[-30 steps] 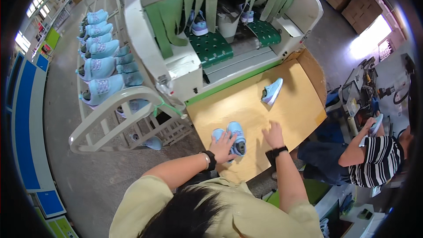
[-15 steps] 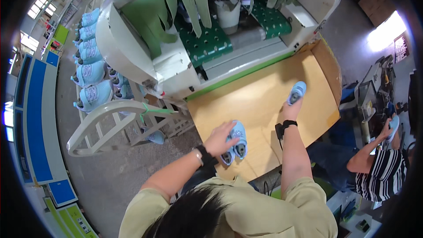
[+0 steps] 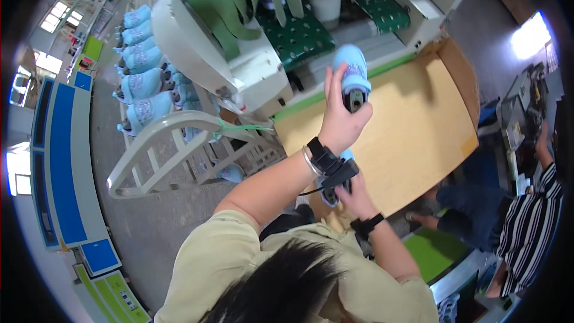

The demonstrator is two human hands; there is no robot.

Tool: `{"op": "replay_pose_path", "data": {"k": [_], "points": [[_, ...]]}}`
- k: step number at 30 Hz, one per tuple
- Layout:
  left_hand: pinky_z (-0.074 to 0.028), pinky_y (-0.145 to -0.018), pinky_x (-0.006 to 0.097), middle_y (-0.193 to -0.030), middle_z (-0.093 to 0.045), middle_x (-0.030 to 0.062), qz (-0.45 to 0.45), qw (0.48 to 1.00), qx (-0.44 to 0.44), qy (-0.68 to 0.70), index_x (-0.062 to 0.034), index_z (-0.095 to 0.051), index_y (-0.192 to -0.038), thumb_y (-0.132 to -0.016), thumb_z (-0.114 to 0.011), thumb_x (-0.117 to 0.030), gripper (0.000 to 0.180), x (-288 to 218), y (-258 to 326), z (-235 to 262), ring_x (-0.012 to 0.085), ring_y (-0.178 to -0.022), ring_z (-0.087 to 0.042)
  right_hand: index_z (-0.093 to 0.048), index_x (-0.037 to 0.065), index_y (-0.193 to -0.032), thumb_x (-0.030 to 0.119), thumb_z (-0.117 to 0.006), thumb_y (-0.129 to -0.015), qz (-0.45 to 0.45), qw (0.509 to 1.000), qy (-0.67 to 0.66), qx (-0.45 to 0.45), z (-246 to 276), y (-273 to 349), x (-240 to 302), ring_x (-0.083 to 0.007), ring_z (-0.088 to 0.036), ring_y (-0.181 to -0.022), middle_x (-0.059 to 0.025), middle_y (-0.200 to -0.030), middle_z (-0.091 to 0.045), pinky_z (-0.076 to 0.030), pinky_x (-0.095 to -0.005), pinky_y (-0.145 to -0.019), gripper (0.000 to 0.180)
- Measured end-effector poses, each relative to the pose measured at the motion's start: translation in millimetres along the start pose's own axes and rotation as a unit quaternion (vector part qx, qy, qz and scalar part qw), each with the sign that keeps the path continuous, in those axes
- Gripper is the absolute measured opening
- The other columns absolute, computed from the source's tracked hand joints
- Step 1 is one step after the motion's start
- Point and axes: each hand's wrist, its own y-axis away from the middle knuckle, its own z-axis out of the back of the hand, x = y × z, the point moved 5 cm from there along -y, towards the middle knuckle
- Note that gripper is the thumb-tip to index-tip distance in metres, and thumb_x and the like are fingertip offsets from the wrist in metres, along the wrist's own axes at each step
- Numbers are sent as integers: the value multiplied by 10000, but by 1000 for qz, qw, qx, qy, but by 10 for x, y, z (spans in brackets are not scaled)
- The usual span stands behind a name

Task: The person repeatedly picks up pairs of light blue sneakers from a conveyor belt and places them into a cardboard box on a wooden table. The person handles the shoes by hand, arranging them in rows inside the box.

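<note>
My left hand (image 3: pixel 342 121) grips a light-blue sneaker (image 3: pixel 351 60) by its heel end, fingers along one side and thumb on the other. The sneaker's toe points away from me, over the front edge of the machine (image 3: pixel 254 87), and a dark insert fills its opening. Lower down, at the near edge of the wooden board (image 3: pixel 412 137), my right hand (image 3: pixel 360 198) is closed about the heel of another light-blue sneaker (image 3: pixel 328 196). My left wrist, with a black strap and device, hides part of that shoe and some right-hand fingers.
Green perforated belts (image 3: pixel 297 45) run into the machine under hanging green strips (image 3: pixel 239 6). Several blue sneakers (image 3: pixel 143 84) stand on a rack at left, behind a curved pale rail (image 3: pixel 161 122). A co-worker in a striped shirt (image 3: pixel 529 227) is at right.
My left hand has gone from the shoes on the board up to the machine's edge and now holds a sneaker. My right hand has come from the far right down to the near shoes.
</note>
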Motion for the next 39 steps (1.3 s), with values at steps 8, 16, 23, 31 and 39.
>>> {"op": "replay_pose_path", "data": {"k": [8,16,23,31,39], "points": [[-197,-1218,440,-1559,-212,341,-17,943,-258,-210,78,-231,-1494,-813,-718,-168,873,115,-1476,600,453,-1462,-239,-357,79,-1493,21,-677,-860,-102,972,-182,-106,541,-177,-11,-305,-501,-1264,-206,-1357,-509,-398,-401,-1084,712],[-183,-1214,483,-1626,-98,267,-112,972,-73,-193,-58,-242,-1566,-870,-728,-172,856,31,-297,317,427,-1505,-150,-456,63,-1401,58,-629,-923,271,901,-79,-331,2516,-2177,1936,-263,-554,-1209,-155,-1310,-558,-428,-372,-1048,509],[-135,-1149,696,-1645,-79,261,86,857,283,-422,-129,-366,-1540,-890,-650,-470,787,990,1084,124,504,-1502,-93,-452,155,-1477,171,-654,-875,167,887,211,-375,2409,-3720,1464,-402,-466,-1323,-234,-1481,-449,-358,-489,-1113,635],[-140,-1124,703,-1583,-339,217,74,835,327,-436,-121,-567,-1365,-861,-647,-397,581,1486,1664,66,447,-1479,-253,-389,162,-1523,242,-701,-868,110,906,325,-248,1391,-2693,725,-404,-217,-1495,-168,-1591,-305,-169,-596,-1201,729],[-143,-1133,683,-1577,-358,204,67,835,328,-437,-139,-615,-1308,-801,-708,-320,547,1433,1590,27,422,-1477,-277,-474,148,-1463,346,-717,-854,-105,862,372,-329,2633,-2900,-672,-386,-187,-1508,-147,-1613,-288,-163,-663,-1168,685]]}}
